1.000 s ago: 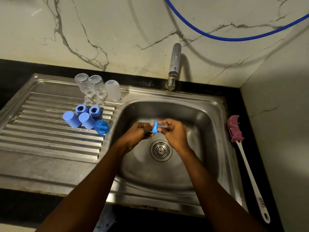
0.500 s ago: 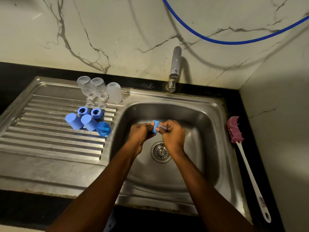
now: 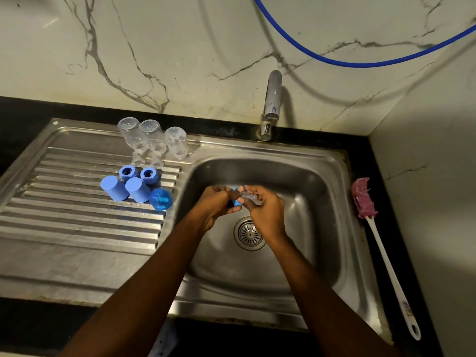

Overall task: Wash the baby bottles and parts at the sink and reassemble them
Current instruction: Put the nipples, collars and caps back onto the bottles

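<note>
Over the steel sink basin point(image 3: 319, 202), my left hand point(image 3: 215, 206) grips a blue screw ring point(image 3: 236, 202), and my right hand point(image 3: 266, 211) pinches a clear teat point(image 3: 249, 195) set into that ring. The two hands meet above the drain point(image 3: 249, 234). On the drainboard point(image 3: 77, 228) stand three clear bottles point(image 3: 150, 140) upside down, with two blue rings point(image 3: 137, 173), two blue caps point(image 3: 126, 189) and a translucent blue cap point(image 3: 161, 199) lying in front of them.
A steel tap point(image 3: 271, 104) rises behind the basin; no water runs from it. A bottle brush point(image 3: 378, 243) with a pink head and white handle lies on the black counter at the right. A blue hose point(image 3: 360, 63) hangs across the marble wall.
Both hands stay together over the drain, working the teat and ring; the grip shifts only slightly. The parts on the drainboard have not moved.
</note>
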A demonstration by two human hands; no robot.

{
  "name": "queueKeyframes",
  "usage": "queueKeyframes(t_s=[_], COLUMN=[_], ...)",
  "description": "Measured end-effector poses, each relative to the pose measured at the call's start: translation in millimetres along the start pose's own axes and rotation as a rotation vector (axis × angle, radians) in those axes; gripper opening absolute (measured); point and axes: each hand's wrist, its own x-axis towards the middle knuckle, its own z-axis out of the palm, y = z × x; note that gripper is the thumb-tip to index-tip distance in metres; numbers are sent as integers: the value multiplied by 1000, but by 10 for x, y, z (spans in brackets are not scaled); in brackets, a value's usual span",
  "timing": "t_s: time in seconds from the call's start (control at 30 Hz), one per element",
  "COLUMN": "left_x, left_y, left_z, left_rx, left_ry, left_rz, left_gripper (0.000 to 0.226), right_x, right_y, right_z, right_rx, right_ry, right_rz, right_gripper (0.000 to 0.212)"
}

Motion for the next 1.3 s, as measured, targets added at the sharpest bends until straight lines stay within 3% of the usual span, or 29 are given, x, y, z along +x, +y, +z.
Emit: queueKeyframes(t_s=[0.13, 0.4, 0.67, 0.87, 1.03, 1.13, 1.2, 1.3], left_x=[-2, -9, 75, 69, 146, 144, 145, 240], left_y=[-21, -8, 43, 146, 205, 267, 353, 593], left_z=[22, -29, -93, -142, -238, -281, -307, -455], left_rx=[-172, -262, 12, 194, 162, 153, 395, 947], left_ry=[-27, -38, -18, -6, 65, 19, 12, 253], left_rz=[-76, -109, 97, 214, 137, 103, 192, 526], left_gripper=[10, 11, 27, 19, 21, 22, 27, 36], right_x=[66, 20, 72, 96, 182, 234, 257, 284], right_y=[-30, 76, 26, -101, -148, -173, -188, -173], right_z=[15, 97, 86, 189, 307, 348, 368, 428], right_rx=[43, 281, 78, 191, 118, 159, 188, 272], right_ry=[35, 118, 30, 100, 116, 129, 126, 169], right_rz=[47, 97, 131, 170, 140, 151, 154, 205], right_gripper=[11, 13, 32, 20, 13, 14, 18, 16])
